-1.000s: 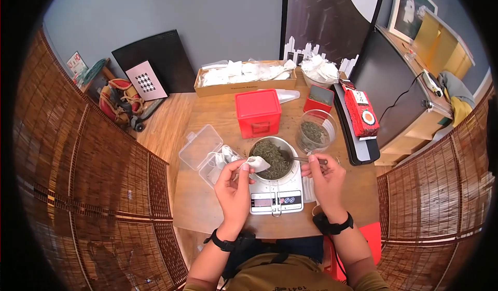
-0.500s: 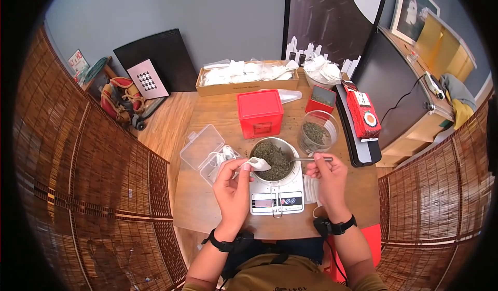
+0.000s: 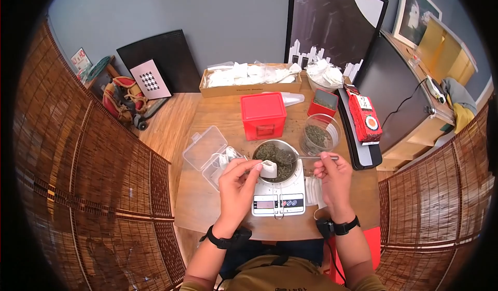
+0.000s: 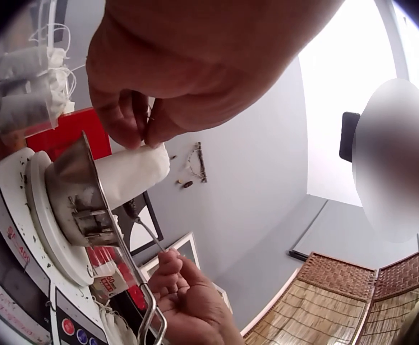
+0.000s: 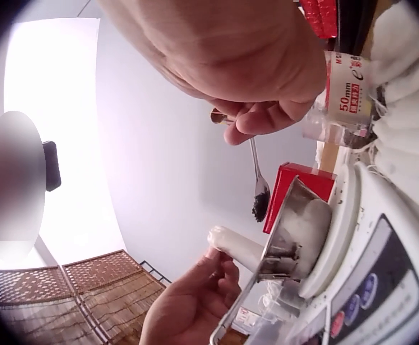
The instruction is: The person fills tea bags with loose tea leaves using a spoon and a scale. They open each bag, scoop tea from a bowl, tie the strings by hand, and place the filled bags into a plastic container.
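Note:
Over the near left rim of a metal pan (image 3: pixel 287 181) of dried leaves, the left hand (image 3: pixel 238 187) pinches a small white cloth bag (image 3: pixel 268 169) by its top edge. The right hand (image 3: pixel 334 183) holds a spoon by its handle (image 3: pixel 311 157), right of the pan. Dark leaves fill the spoon's bowl (image 5: pixel 260 205), raised above the pan in the right wrist view. A white digital scale (image 3: pixel 295 206) carries the pan. Bag and spoon are apart.
Behind the pan stands a red lidded box (image 3: pixel 263 115). A clear tub of leaves (image 3: pixel 319 135) is at the right, an open plastic case (image 3: pixel 204 148) at the left. White bags (image 3: pixel 313 191) lie right of the scale. A carton (image 3: pixel 250 89) stands at the back.
The spoon has come up out of the leaves with some in its bowl. The white bag has turned from lying sideways to hanging more upright.

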Demonstrator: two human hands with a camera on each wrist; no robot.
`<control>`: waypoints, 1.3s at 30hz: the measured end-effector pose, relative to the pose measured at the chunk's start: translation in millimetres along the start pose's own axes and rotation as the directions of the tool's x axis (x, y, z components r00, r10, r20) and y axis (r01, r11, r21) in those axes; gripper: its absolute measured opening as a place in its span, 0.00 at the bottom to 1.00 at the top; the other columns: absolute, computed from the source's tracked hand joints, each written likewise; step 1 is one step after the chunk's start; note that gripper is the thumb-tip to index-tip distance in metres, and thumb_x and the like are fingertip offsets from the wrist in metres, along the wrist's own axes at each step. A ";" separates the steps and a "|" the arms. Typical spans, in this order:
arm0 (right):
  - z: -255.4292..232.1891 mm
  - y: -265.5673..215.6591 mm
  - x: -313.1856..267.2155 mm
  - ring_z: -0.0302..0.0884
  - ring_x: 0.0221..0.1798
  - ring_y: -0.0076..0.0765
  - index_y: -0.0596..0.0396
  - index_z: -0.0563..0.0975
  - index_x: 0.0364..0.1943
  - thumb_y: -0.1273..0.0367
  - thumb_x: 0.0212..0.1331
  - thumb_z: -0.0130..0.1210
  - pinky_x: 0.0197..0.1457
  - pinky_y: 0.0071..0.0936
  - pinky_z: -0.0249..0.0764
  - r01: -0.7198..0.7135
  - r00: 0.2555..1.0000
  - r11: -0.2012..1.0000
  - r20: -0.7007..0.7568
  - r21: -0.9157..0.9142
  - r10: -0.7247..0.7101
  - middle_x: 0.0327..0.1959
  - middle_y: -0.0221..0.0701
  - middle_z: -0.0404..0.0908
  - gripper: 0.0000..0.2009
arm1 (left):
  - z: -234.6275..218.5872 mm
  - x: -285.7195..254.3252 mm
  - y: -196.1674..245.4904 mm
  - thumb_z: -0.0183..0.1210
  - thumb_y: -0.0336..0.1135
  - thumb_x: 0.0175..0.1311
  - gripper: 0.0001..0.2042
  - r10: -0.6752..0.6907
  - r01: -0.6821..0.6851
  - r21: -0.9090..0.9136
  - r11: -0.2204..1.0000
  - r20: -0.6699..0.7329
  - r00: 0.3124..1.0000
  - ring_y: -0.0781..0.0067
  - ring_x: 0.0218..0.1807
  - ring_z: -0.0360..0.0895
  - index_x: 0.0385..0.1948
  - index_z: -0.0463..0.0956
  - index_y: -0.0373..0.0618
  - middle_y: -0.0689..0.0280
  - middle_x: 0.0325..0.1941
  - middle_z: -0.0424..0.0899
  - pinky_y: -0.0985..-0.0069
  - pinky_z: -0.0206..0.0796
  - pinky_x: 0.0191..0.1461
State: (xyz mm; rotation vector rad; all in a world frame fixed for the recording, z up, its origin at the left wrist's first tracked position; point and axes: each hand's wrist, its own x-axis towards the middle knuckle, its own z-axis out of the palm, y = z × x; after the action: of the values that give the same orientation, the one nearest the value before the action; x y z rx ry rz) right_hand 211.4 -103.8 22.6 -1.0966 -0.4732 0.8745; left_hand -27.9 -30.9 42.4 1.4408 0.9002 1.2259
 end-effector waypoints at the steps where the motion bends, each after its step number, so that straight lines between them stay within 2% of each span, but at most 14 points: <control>1: 0.9 -3.9 0.2 0.85 0.29 0.25 0.60 0.85 0.47 0.69 0.77 0.65 0.35 0.21 0.77 0.005 1.000 1.000 0.003 0.024 -0.006 0.33 0.36 0.91 0.07 | -0.2 1.1 -0.4 0.68 0.24 0.76 0.07 0.001 -0.001 0.000 1.000 -0.004 1.000 0.80 0.39 0.80 0.50 0.90 0.33 0.64 0.46 0.84 0.81 0.73 0.40; 3: 3.4 -11.9 0.6 0.85 0.29 0.25 0.60 0.85 0.47 0.69 0.78 0.65 0.36 0.21 0.77 0.003 1.000 0.999 0.019 0.052 -0.004 0.33 0.35 0.91 0.07 | -0.9 3.5 -1.4 0.69 0.25 0.76 0.07 -0.008 0.006 0.074 0.997 0.020 1.000 0.79 0.42 0.82 0.49 0.91 0.34 0.63 0.48 0.84 0.81 0.78 0.42; 6: 6.9 -22.2 1.6 0.85 0.30 0.25 0.59 0.85 0.48 0.69 0.79 0.63 0.36 0.21 0.77 -0.001 0.999 0.997 0.052 0.075 -0.003 0.34 0.35 0.91 0.07 | -0.8 6.9 -3.8 0.69 0.25 0.75 0.08 -0.017 0.013 0.100 0.995 0.039 0.999 0.79 0.40 0.82 0.50 0.91 0.34 0.63 0.47 0.85 0.81 0.77 0.41; 13: 9.2 -30.3 5.3 0.85 0.31 0.25 0.60 0.84 0.49 0.68 0.80 0.63 0.37 0.20 0.78 -0.041 0.991 0.998 0.131 0.044 0.035 0.35 0.34 0.90 0.08 | 5.6 8.7 -6.7 0.69 0.24 0.74 0.09 -0.054 0.054 0.013 0.998 0.047 0.997 0.79 0.38 0.83 0.51 0.91 0.34 0.63 0.46 0.85 0.82 0.77 0.40; 23: 6.0 -25.6 6.5 0.85 0.32 0.25 0.60 0.84 0.50 0.69 0.80 0.62 0.38 0.20 0.79 -0.030 0.992 0.998 0.121 0.053 0.024 0.36 0.34 0.90 0.07 | 5.6 8.0 -3.7 0.68 0.22 0.75 0.09 -0.069 0.070 -0.031 0.997 0.029 0.997 0.77 0.38 0.84 0.52 0.90 0.31 0.61 0.45 0.86 0.81 0.77 0.40; 26: 2.6 -13.9 5.5 0.85 0.32 0.25 0.60 0.84 0.50 0.68 0.80 0.63 0.39 0.21 0.79 0.000 0.997 1.000 0.082 0.018 -0.002 0.36 0.35 0.91 0.08 | 2.0 3.3 -7.2 0.67 0.22 0.76 0.09 -0.041 0.041 -0.060 0.997 0.011 0.999 0.77 0.39 0.85 0.52 0.90 0.31 0.60 0.46 0.87 0.81 0.80 0.41; 28: 0.8 -4.7 0.6 0.86 0.33 0.25 0.61 0.85 0.49 0.67 0.80 0.64 0.39 0.22 0.78 0.040 0.996 0.991 0.087 -0.125 -0.029 0.36 0.36 0.91 0.09 | 2.4 2.0 -5.5 0.66 0.22 0.76 0.09 -0.026 0.027 -0.076 0.997 0.004 1.000 0.77 0.40 0.87 0.52 0.90 0.30 0.60 0.47 0.88 0.81 0.82 0.43; 30: 2.3 1.1 -3.8 0.86 0.33 0.25 0.61 0.85 0.49 0.66 0.79 0.64 0.39 0.22 0.78 0.041 0.996 0.989 0.086 -0.140 -0.029 0.36 0.37 0.91 0.10 | 5.6 0.2 1.5 0.65 0.21 0.77 0.09 -0.018 0.015 -0.109 0.994 -0.019 1.000 0.74 0.42 0.87 0.52 0.89 0.29 0.57 0.48 0.87 0.79 0.82 0.44; 35: 0.2 8.0 -8.8 0.87 0.34 0.25 0.62 0.85 0.49 0.67 0.78 0.65 0.40 0.22 0.78 0.038 0.996 0.988 0.089 -0.148 -0.025 0.36 0.37 0.92 0.10 | 5.5 2.0 -1.7 0.64 0.20 0.77 0.09 -0.002 0.002 -0.117 0.993 0.000 1.000 0.73 0.45 0.88 0.54 0.89 0.29 0.55 0.51 0.88 0.79 0.83 0.46; 39: -5.3 7.1 -12.3 0.88 0.35 0.26 0.62 0.85 0.50 0.70 0.76 0.67 0.41 0.21 0.79 -0.028 0.991 0.966 0.117 -0.255 0.059 0.38 0.37 0.92 0.08 | 4.1 2.4 0.2 0.64 0.20 0.77 0.10 0.000 0.001 -0.123 0.992 0.013 1.000 0.73 0.45 0.88 0.54 0.89 0.29 0.54 0.53 0.89 0.79 0.82 0.48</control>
State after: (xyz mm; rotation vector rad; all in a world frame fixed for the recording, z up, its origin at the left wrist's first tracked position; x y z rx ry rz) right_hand 205.3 -115.3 15.0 -1.2947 -0.6807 0.9424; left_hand -23.5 -29.7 43.2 1.3493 0.8025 1.2488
